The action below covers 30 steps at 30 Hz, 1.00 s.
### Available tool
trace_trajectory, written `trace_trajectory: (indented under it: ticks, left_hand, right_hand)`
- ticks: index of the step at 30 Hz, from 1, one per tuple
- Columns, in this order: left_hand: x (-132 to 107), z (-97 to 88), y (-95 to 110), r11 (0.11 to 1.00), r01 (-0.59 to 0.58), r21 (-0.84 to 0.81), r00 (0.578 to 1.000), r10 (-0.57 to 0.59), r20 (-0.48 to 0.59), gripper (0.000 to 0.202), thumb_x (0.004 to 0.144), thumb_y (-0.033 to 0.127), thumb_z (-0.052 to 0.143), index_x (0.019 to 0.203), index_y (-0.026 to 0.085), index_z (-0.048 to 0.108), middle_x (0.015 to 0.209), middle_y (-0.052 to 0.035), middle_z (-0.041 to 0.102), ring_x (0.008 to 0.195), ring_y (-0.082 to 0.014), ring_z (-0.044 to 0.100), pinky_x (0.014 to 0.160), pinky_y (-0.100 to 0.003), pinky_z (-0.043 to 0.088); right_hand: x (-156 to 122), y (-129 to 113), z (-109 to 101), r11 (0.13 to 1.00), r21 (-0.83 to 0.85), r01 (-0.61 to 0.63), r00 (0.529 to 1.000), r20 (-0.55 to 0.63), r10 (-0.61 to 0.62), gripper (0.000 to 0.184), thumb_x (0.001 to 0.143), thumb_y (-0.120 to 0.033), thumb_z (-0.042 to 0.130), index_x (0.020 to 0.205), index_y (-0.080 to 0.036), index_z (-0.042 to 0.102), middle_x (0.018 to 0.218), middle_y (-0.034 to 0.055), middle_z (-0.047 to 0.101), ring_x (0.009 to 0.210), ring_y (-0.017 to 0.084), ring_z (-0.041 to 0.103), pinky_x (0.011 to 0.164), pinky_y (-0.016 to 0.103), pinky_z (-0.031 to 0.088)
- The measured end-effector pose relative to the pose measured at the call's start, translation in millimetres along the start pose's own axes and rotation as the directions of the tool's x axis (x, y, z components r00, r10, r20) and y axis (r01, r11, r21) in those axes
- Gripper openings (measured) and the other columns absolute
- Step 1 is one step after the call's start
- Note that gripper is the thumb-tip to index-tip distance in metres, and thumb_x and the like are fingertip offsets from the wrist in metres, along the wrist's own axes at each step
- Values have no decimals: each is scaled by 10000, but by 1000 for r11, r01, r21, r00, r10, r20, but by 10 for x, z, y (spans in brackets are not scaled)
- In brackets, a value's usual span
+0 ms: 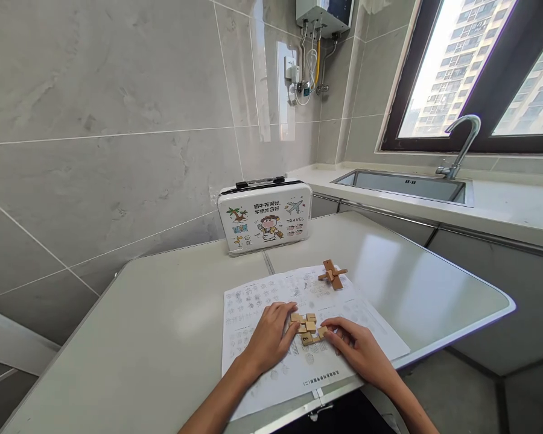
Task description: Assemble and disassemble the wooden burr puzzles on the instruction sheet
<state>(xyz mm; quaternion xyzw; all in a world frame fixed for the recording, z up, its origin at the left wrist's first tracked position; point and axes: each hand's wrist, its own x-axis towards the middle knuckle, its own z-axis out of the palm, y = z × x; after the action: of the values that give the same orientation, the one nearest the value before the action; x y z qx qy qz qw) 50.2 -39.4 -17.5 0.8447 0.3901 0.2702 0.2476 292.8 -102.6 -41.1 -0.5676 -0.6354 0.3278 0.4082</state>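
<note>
A light wooden interlocking puzzle point(310, 326), made of several notched pieces, lies on a printed paper sheet point(253, 307). My left hand point(271, 337) curls round the left side of these pieces, its thumb against them and its fingertips by their upper left edge. On the other side, my right hand point(355, 346) pinches a notched wooden piece point(315, 339) by its right end, at the lower right of the group. A dark mark shows on this piece's left end. Farther back on the paper stands a darker, assembled wooden burr puzzle point(332, 275), apart from both hands.
Under the paper is a pale folding table point(163, 313) with a metal latch point(320, 412) at its near edge. A white cartoon-printed case point(266, 220) stands at the back against the tiled wall. To the right are a counter with a sink point(402, 184) and a faucet point(464, 144).
</note>
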Motion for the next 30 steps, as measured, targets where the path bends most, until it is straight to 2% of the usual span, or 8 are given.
trace_trajectory:
  ticks: [9, 15, 20, 25, 30]
  left_hand:
    - [16, -20, 5, 996, 19, -90, 1000, -18, 19, 337, 1016, 370, 558, 1336, 267, 584, 1249, -77, 679, 1191, -264, 622, 1053, -465, 508]
    - [28, -41, 45, 970, 59, -234, 998, -52, 36, 353, 986, 341, 607, 1331, 272, 582, 1217, -55, 722, 1143, -249, 670, 1051, -447, 519]
    - [46, -22, 32, 933, 101, -346, 995, -104, 8, 401, 918, 319, 705, 1301, 259, 604, 1189, -59, 734, 1147, -248, 678, 1068, -449, 519]
    - [83, 2, -20, 853, 168, -494, 979, -203, -18, 405, 888, 335, 739, 1254, 218, 609, 1107, -75, 735, 1051, -223, 713, 1004, -430, 572]
    - [105, -12, -96, 740, 207, -640, 961, -276, -9, 460, 867, 380, 767, 1250, 193, 594, 1135, -103, 709, 1077, -229, 708, 1001, -439, 580]
  right_hand:
    - [-1, 40, 18, 1000, -26, -6, 1000, 11, 6, 433, 978, -592, 533, 1103, -229, 733, 860, 51, 721, 676, 190, 579, 623, 298, 482]
    - [-6, 0, 3, 999, -37, 9, 1000, 12, -9, 428, 973, -589, 534, 1082, -235, 748, 887, 59, 735, 697, 201, 596, 619, 300, 496]
    - [-6, -34, -17, 999, -41, 25, 1000, 14, -25, 408, 961, -578, 558, 1054, -237, 761, 856, 53, 731, 674, 195, 591, 609, 296, 503]
    - [-4, -36, -26, 999, -24, 27, 999, 43, -26, 366, 962, -549, 569, 1041, -246, 758, 843, 34, 721, 685, 187, 589, 620, 286, 499]
    - [-17, -20, -53, 1000, 26, 5, 1000, 23, -5, 352, 957, -544, 583, 1057, -252, 753, 912, 34, 734, 746, 194, 623, 672, 287, 516]
